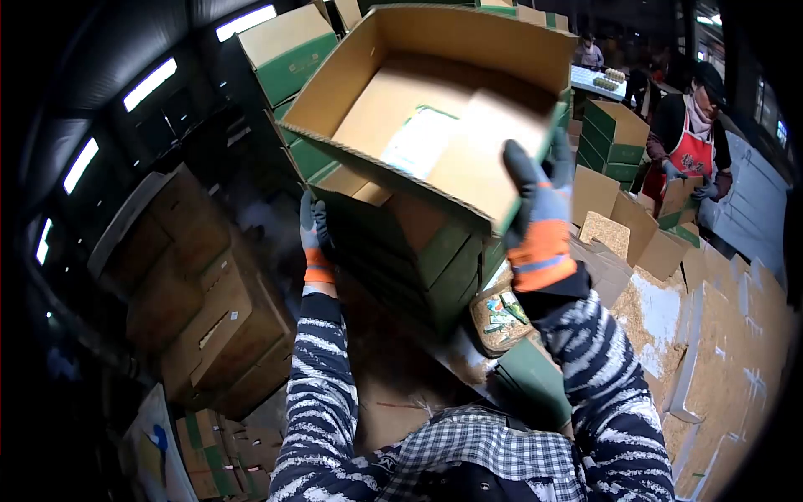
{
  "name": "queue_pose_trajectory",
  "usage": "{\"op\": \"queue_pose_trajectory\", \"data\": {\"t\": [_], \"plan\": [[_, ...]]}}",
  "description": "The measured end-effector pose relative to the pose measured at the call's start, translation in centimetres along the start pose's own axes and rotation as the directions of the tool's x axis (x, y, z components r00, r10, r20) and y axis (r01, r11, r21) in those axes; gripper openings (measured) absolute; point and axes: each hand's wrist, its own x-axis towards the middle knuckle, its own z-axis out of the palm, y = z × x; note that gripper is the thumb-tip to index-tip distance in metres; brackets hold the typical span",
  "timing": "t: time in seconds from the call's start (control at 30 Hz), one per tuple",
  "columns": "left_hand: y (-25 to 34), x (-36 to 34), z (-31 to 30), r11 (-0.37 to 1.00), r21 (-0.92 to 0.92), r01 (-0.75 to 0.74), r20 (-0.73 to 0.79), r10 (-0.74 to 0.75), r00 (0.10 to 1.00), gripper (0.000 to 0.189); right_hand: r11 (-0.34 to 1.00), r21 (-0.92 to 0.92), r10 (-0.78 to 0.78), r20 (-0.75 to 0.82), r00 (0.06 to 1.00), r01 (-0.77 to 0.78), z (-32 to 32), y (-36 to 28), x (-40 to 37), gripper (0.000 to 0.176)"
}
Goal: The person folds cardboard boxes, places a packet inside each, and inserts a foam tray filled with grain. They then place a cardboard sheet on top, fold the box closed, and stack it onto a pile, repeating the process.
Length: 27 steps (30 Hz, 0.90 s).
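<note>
An open cardboard box [468,75], brown inside and green outside, is tilted above a stack of similar boxes. A sheet of paper [422,138] with a green edge lies on its bottom. My right hand [539,201], in a grey and orange glove, is closed on the box's right wall, the thumb on the inner side. Lower down, my left hand [316,238], gloved alike, has its fingers at the near left corner of a stacked green box [368,217] under the tilted one, seemingly pinching its edge.
Brown cartons [222,318] are piled at left. Beside the stack at right sits a clear bag [499,322] with small colourful packets, near a green box flap [531,381]. A co-worker in a red apron [694,155] handles a carton behind a cardboard-covered table [728,360].
</note>
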Motion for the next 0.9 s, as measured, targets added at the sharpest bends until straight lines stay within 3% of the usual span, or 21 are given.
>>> {"op": "queue_pose_trajectory", "data": {"t": [0.07,0.13,0.2,0.23,0.27,0.3,0.33,0.37,0.4,0.43,0.47,0.5,0.53,0.57,0.6,0.63,0.73,0.77,0.8,0.83,0.9], "plan": [[-2.5,-0.2,-0.9,0.990,-0.058,0.128,0.022,-0.127,0.992,0.048,0.987,-0.070,0.144,-0.021,0.989,-0.145,1.7,4.3,-0.9,0.091],[-4.8,0.2,-2.0,0.940,-0.201,0.275,-0.033,-0.287,0.957,0.049,0.835,-0.512,0.194,-0.070,0.979,-0.202,1.4,9.9,-0.6,0.100],[-6.6,1.2,-3.0,0.912,-0.255,0.321,-0.082,-0.351,0.933,0.050,0.681,-0.617,0.465,-0.052,0.884,-0.394,0.5,9.7,-0.4,0.100],[-6.8,1.7,-3.4,0.985,0.172,0.002,-0.018,0.001,1.000,0.040,0.602,-0.657,0.592,-0.014,0.806,-0.454,0.1,8.5,-0.3,0.099],[-7.2,2.0,-4.0,0.894,0.448,0.021,-0.015,-0.016,1.000,0.052,0.635,-0.716,0.596,0.213,0.774,-0.291,-3.0,8.4,0.8,0.087],[-14.6,4.3,-6.0,0.986,-0.160,-0.046,-0.089,0.032,0.995,0.047,0.692,-0.711,0.568,0.430,0.702,-0.124,-6.1,8.4,1.9,0.074],[-7.1,0.2,-2.5,0.982,-0.146,-0.116,-0.101,0.102,0.990,0.046,0.614,-0.772,0.627,0.352,0.695,-0.163,-5.6,3.1,1.3,0.063],[-2.4,-2.5,0.5,0.952,0.239,-0.191,-0.180,0.236,0.955,0.052,0.617,-0.787,0.503,0.407,0.763,0.013,-9.0,2.6,1.2,0.063],[0.9,-6.1,3.3,0.889,0.358,-0.286,-0.292,0.397,0.870,0.050,0.494,-0.865,0.491,0.358,0.794,0.084,-12.2,0.7,0.8,0.061],[7.2,-10.3,7.0,0.746,0.589,-0.310,-0.187,0.499,0.846,0.049,0.286,-0.912,0.354,0.386,0.852,0.294,-16.7,-0.1,0.2,0.063],[9.3,-14.0,8.9,0.619,0.622,-0.480,0.011,0.606,0.796,0.052,0.025,-0.891,0.230,0.446,0.865,0.453,-22.1,-0.2,-0.8,0.066],[9.1,-17.3,10.5,0.653,0.402,-0.642,0.132,0.653,0.746,0.046,-0.211,-0.885,0.189,0.379,0.906,0.414,-26.6,-0.9,-2.8,0.070],[11.3,-19.1,11.8,0.671,0.176,-0.720,0.560,0.533,0.634,0.038,-0.430,-0.831,0.140,0.325,0.935,0.353,-30.2,-1.4,-5.6,0.075],[9.7,-21.5,14.2,0.705,-0.121,-0.698,0.678,0.572,0.461,0.032,-0.481,-0.821,0.225,0.224,0.948,0.308,-32.5,-1.5,-9.2,0.079],[9.6,-23.1,17.3,0.687,-0.163,-0.708,0.821,0.493,0.288,0.043,-0.528,-0.805,0.300,0.119,0.946,0.269,-34.0,-2.1,-13.0,0.084],[7.9,-25.4,20.9,0.765,-0.153,-0.625,0.852,0.423,0.308,0.049,-0.481,-0.821,0.460,0.061,0.886,0.307,-34.0,-2.7,-16.4,0.085],[-2.4,-31.3,28.6,0.846,0.065,-0.529,0.963,0.087,0.257,0.069,-0.146,-0.776,0.773,0.298,0.561,0.613,-34.1,-2.4,-25.1,0.081],[-5.4,-32.7,30.3,0.853,0.145,-0.501,0.976,-0.038,0.216,0.072,-0.169,-0.782,0.765,0.281,0.580,0.600,-34.6,-2.7,-25.3,0.081],[-7.7,-33.7,31.4,0.847,0.226,-0.480,0.972,-0.164,0.168,0.076,-0.059,-0.784,0.772,0.356,0.526,0.618,-35.2,-2.7,-25.5,0.079],[-7.6,-33.6,32.2,0.764,0.214,-0.609,0.976,-0.183,0.114,0.077,0.050,-0.771,0.769,0.436,0.469,0.635,-34.8,-3.6,-24.9,0.076],[-6.0,-32.3,33.4,0.744,0.251,-0.619,0.946,-0.324,-0.005,0.077,-0.054,-0.882,0.646,0.327,0.690,0.468,-33.3,-8.7,-21.3,0.071]]}}
